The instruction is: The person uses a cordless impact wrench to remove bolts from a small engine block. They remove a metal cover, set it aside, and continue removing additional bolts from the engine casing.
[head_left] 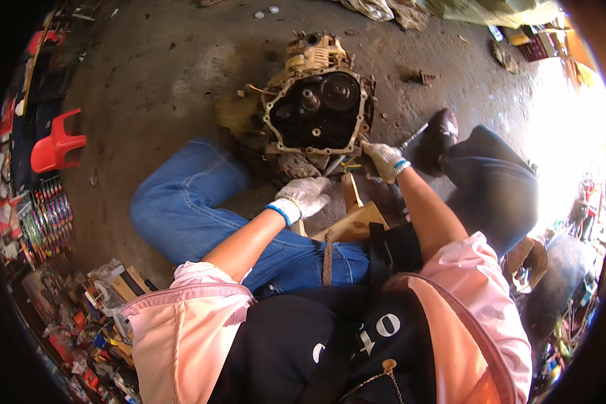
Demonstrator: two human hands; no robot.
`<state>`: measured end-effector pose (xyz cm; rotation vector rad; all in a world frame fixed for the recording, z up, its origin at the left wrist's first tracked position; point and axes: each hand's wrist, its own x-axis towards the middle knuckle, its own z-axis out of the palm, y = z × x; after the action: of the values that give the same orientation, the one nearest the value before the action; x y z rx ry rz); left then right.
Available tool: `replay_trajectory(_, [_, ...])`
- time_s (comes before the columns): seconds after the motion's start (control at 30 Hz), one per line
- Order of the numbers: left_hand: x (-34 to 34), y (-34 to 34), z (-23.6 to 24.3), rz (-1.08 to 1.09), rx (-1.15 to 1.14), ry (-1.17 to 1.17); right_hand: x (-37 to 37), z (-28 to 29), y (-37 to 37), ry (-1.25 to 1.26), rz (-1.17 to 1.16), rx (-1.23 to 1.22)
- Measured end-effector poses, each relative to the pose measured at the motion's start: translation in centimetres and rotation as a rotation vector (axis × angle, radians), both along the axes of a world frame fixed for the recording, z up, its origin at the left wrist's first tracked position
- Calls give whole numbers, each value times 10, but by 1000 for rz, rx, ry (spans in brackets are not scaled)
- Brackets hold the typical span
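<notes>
An engine block [314,114] with its side cover off sits on the floor in front of me, its dark inside and gears showing. My left hand [303,196], in a white knit glove with a blue cuff, is below the block's lower edge; its thumb and fingers look apart. A thin metal rod [334,164] lies close to its fingertips. My right hand [385,161], gloved alike, is closed at the block's lower right corner. Its fingertips touch the rim there, and whatever they grip is too small to make out.
Between my legs is a wooden stool [357,222]. A metal-shafted tool [414,137] lies by my right shoe [443,128]. At the left stands a red plastic chair [60,143]; goods are heaped along the lower left. A small rusty part [421,77] lies beyond the block.
</notes>
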<state>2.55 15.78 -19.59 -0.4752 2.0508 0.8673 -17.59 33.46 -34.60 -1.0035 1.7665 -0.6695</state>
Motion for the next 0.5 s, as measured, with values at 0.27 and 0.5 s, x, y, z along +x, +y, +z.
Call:
replay_trajectory(0.27, [-1, 2, 3, 0, 0, 134, -3, 4, -3, 31, -28, 144])
replay_trajectory(0.5, [-6, 1, 5, -11, 11, 71, 9, -4, -13, -278, -420, 270])
